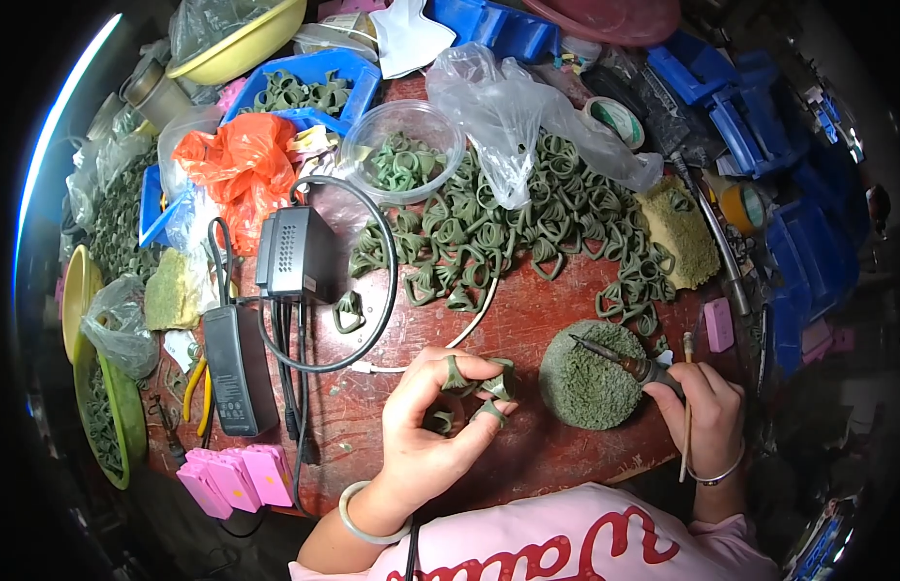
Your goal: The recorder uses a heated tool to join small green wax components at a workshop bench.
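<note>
My left hand (426, 445) pinches small dark green ring-shaped pieces (501, 378) between thumb and fingers, near the middle of the lower bench. My right hand (706, 416) grips a pen-like tool with a metal tip (629, 363) and a thin wooden-handled brush (687, 436). The metal tip lies over a round pad covered in green crumbs (590, 392), just right of my left hand. Above both hands is a large heap of similar green rings (488, 223), with one ring (349, 312) lying apart on the red bench (508, 465).
A black power unit (293, 252), adapter (235, 368) and looped cables occupy the left, near pink blocks (232, 479) and an oval green tray (125, 445). Behind are a clear tub (401, 116), plastic bags (479, 97) and blue bins (305, 73). More blue bins (808, 252) line the right.
</note>
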Tool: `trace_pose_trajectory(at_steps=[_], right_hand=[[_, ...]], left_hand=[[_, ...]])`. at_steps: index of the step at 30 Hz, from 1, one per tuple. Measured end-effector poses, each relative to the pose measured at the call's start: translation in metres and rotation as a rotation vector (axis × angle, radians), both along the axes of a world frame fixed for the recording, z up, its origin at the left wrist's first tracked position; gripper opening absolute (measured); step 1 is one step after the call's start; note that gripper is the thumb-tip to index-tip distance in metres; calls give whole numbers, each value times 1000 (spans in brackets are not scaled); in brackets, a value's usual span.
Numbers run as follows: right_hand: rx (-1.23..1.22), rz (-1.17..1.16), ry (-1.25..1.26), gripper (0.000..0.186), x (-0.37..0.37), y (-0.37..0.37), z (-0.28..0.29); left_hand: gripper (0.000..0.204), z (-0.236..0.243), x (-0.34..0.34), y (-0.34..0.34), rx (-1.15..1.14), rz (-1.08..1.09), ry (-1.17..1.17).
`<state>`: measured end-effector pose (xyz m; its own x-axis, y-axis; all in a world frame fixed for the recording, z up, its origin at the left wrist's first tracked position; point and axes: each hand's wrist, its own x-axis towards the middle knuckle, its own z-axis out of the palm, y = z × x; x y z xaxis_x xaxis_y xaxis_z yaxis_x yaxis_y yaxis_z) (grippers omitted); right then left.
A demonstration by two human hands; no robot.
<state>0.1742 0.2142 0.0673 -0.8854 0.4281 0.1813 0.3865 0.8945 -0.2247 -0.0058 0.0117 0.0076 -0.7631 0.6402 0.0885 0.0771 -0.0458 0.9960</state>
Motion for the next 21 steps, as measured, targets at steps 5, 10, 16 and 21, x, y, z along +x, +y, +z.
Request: trace_pose_trajectory(at_steps=[5, 10, 16, 21], right_hand=[[-9, -7, -27, 27, -1, -1, 2], [-198, -46, 87, 27, 6, 1, 0], [-423, 119, 175, 37, -9, -16, -15], [-456, 158, 179, 33, -14, -20, -27]], left_hand=[[31, 0, 1, -1, -8, 4, -10], [31, -1, 0, 1, 8, -1, 13], [31, -5, 0, 0, 7, -7, -19], [31, -2, -2, 0, 20, -13, 34]])
